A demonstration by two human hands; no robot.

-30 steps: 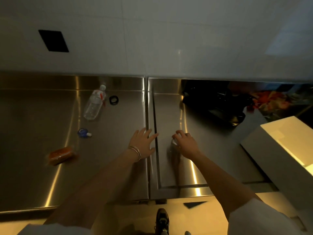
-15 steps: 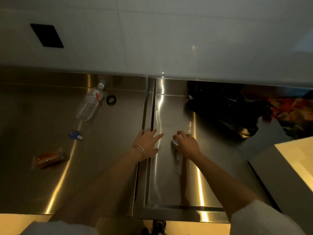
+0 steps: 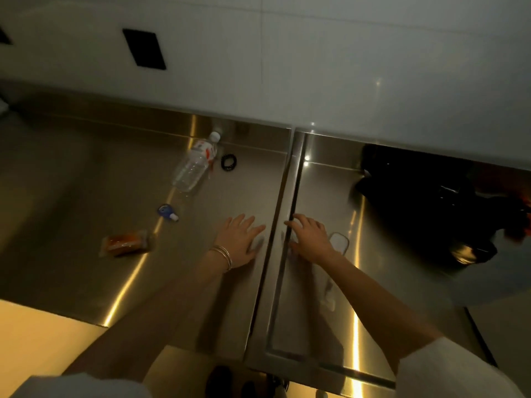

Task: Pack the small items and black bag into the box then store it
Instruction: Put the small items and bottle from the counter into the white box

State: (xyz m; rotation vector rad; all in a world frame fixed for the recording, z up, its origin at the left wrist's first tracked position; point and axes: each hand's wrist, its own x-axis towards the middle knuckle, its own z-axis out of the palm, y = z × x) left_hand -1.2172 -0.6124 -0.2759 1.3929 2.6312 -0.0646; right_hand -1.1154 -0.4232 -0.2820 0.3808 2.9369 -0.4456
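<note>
Two bare hands are pressed flat on a stainless steel counter at the centre of the frame, one on each side of the seam between two steel sections. The left hand, with thin bangles worn at the wrist, is laid palm down with the fingers spread apart and nothing held. The right hand is likewise laid palm down, fingers splayed, its fingertips touching the seam; a small clear rounded item is seen just beside it on the right, touched by the edge of the hand, and what it is cannot be told. The small items are scattered left of centre: a clear plastic water bottle lying on its side, a black hair tie just beside it, a blue-and-white correction tape dispenser lower down, and an orange snack in clear wrap nearest the lower left. The black bag is slumped at the right of the frame against the white wall. No box is shown in the view
</note>
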